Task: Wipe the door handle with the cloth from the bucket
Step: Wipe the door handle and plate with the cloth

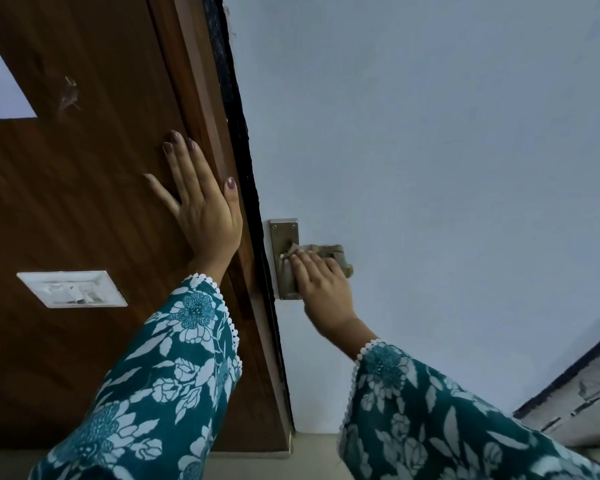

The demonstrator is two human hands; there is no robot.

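A metal door handle plate [283, 233] is fixed near the left edge of a pale blue-white door [430, 168]. My right hand [321, 289] presses a crumpled beige cloth [329, 252] over the handle lever, which is hidden under the cloth and my fingers. My left hand [198, 202] lies flat, fingers spread, on the brown wooden frame panel [84, 202] to the left of the door. No bucket is in view.
A white switch plate [72, 288] sits on the brown wooden panel at the left. A dark gap [236, 109] runs between frame and door. Floor tiles [579, 403] and a dark skirting line show at the lower right.
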